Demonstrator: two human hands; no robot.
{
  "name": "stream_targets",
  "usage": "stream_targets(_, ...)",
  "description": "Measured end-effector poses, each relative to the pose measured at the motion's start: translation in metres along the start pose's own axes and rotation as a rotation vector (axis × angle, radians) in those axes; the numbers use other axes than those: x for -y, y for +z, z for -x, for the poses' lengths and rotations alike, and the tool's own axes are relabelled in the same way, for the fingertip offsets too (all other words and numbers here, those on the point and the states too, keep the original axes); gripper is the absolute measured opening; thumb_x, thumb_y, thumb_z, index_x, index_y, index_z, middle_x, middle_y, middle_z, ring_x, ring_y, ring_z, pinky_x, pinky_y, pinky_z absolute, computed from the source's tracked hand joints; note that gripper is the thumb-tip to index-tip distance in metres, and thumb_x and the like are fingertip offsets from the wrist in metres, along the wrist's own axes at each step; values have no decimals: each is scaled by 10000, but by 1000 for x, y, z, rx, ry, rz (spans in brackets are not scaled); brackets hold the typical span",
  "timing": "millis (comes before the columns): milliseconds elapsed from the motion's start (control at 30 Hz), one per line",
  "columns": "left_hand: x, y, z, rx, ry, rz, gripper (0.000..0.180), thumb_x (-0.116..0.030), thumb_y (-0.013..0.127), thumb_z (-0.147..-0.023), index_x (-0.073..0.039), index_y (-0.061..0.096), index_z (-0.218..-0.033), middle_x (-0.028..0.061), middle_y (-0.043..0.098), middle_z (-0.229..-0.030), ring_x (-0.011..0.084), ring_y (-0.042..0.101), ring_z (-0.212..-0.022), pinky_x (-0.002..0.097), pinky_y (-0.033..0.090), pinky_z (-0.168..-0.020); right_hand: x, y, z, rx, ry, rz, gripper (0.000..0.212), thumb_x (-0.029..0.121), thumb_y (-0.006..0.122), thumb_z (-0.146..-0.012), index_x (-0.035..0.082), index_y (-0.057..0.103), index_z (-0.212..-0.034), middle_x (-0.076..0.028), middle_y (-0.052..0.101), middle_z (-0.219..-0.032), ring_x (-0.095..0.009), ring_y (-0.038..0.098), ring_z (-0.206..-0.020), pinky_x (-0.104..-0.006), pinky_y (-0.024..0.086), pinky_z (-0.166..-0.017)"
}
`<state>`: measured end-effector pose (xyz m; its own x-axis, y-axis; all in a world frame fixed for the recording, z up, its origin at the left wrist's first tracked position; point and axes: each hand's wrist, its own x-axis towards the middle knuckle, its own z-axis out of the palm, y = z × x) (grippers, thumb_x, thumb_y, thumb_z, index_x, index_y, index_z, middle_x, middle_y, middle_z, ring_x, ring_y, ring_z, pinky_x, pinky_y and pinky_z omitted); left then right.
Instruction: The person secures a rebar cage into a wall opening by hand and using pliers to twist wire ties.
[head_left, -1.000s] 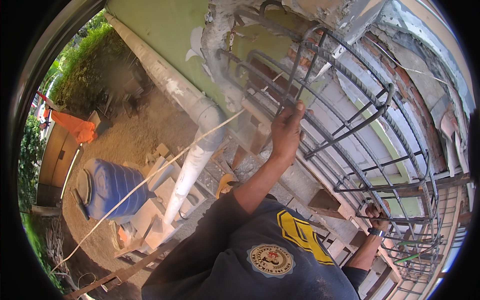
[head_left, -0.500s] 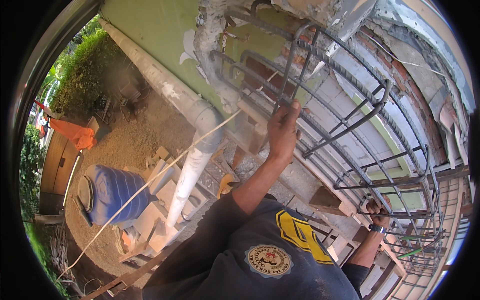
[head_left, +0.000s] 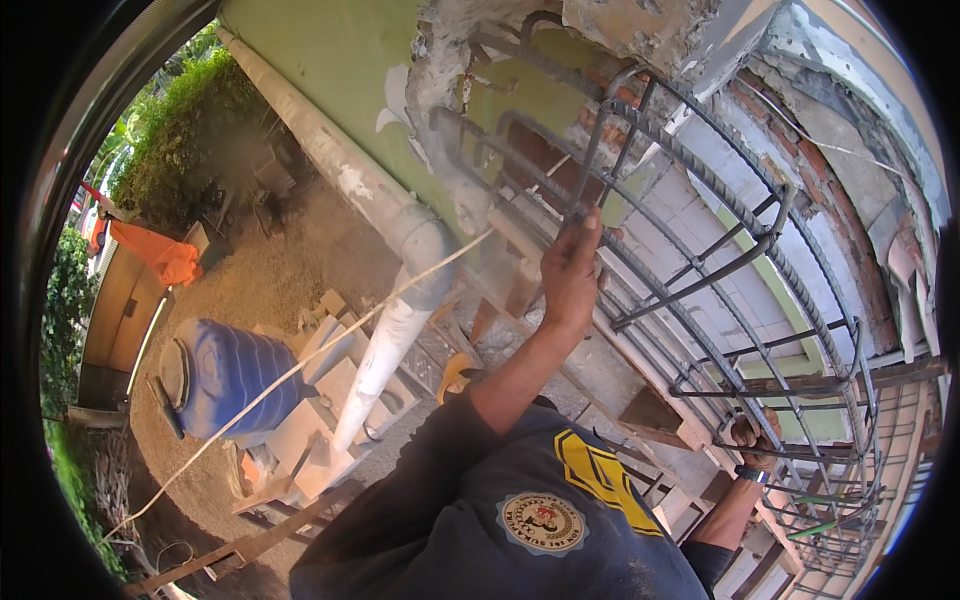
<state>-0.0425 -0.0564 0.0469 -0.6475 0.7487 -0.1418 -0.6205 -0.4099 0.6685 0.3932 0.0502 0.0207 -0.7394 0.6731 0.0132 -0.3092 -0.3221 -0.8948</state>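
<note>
A long cage of steel reinforcing bars [head_left: 690, 262] runs from the broken wall at the upper middle down to the lower right. It is made of ribbed long bars with bent crosswise stirrups. My left hand [head_left: 570, 280] is closed at the lower end of a rebar stirrup [head_left: 590, 150] near the cage's wall end. Its thumb and fingertips press on the steel beside a long bar. Farther right, my right hand [head_left: 752, 432], with a watch on the wrist, has its fingers curled round a lower bar of the cage. The cage's bars partly cover those fingers.
Broken concrete and brick [head_left: 640, 35] border the cage's far end. A drainpipe [head_left: 375, 210] runs down the green wall [head_left: 320, 60], crossed by a pale cord [head_left: 330, 345]. Below left lie a blue water tank [head_left: 240, 375] and blocks [head_left: 325, 450]. Wooden planks [head_left: 650, 408] pass under the cage.
The whole view has shifted slightly, so the wall and cage end sit a little lower and farther right. Both hands keep their places on the steel.
</note>
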Motion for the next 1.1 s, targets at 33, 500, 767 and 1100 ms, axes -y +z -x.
stream_targets(33, -1, 0, -1, -10, -9, -1, 387, -373, 592, -950, -85, 602, -1208, -9, 652, -912, 7, 359, -568, 188, 346, -509, -1, 1, 0, -9, -5, -4, 219, 291, 641, -894, 108, 563, -802, 27, 485, -590, -91, 408, -419, -238, 300, -382)
stream_targets(500, -5, 3, 5, 27, 37, -72, 413, -371, 498, -997, -103, 530, -1309, 14, 638, -957, 1, 328, -545, 179, 328, -463, -3, 5, -1, -34, -36, -83, 283, 284, 671, -872, 13, 653, -954, -7, 503, -571, -128, 447, -440, -272, 311, -410)
stream_targets(767, 2, 12, 7, 110, 90, -131, 439, -353, 445, -1020, -83, 467, -1365, 43, 659, -1044, -4, 294, -500, 169, 317, -430, -9, 4, 6, -236, -64, -120, 277, 314, 638, -910, 56, 538, -907, 16, 413, -650, -109, 395, -579, -249, 344, -489)
stream_targets(1100, -2, 19, 6, 97, 7, -52, 361, -294, 543, -982, -75, 556, -1268, 43, 674, -1041, -10, 306, -502, 167, 310, -432, -9, 12, 7, -269, -220, -122, 337, 400, 618, -910, 78, 554, -982, 42, 435, -721, -107, 405, -605, -263, 359, -546)
